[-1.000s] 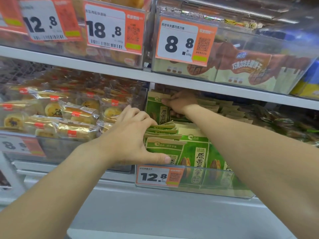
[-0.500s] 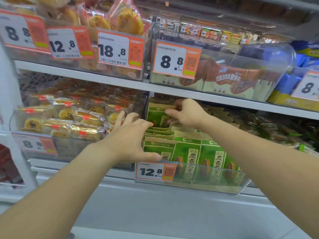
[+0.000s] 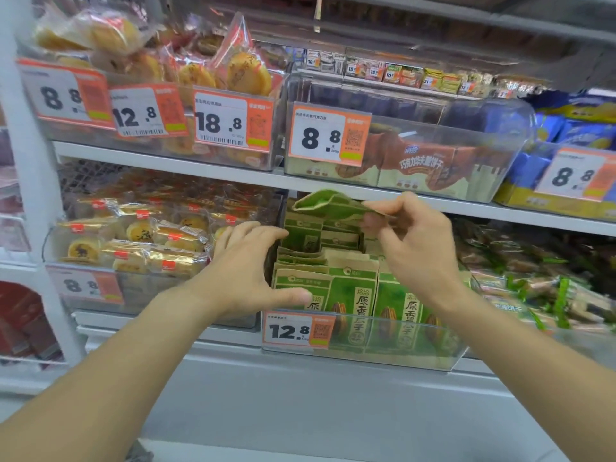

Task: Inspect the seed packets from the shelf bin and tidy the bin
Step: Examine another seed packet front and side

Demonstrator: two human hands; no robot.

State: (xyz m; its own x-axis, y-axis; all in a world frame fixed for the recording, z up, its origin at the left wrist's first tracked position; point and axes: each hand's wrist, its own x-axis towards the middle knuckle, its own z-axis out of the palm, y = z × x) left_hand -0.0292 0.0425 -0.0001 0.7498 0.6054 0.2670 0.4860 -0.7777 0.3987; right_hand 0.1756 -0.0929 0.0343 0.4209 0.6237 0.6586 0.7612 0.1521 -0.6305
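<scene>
Right hand (image 3: 413, 235): pinching one green seed packet (image 3: 328, 204) by its edge between thumb and fingers, packet lifted clear of the bin and lying roughly flat, just under the front edge of the upper shelf (image 3: 213, 173).

Left hand (image 3: 248, 271): fingers spread and lightly bent, set against the left end of the stacked packets (image 3: 353, 295) at the bin's 9 o'clock side; thumb lying along the face of the front-left packet. Holding nothing; fingers not closed round any packet.

Clear plastic bin (image 3: 443, 351): on the lower shelf, pulled-forward front wall carrying an orange-and-white price tag (image 3: 298, 331) reading 12.8 at its left corner. Inside: green and tan packets standing upright in rows, front row facing out, further rows behind toward 12 o'clock; several at the left leaning and overlapped. Lifted packet directly above the rear rows.

At 9 o'clock of the bin: wrapped round pastries (image 3: 140, 241) in a neighbouring clear tray. At 3 o'clock: loose green-striped wrapped snacks (image 3: 546, 295). At 12 o'clock, on the upper shelf: biscuit boxes (image 3: 420, 168) in a clear bin tagged 8.8, touching the shelf edge.
</scene>
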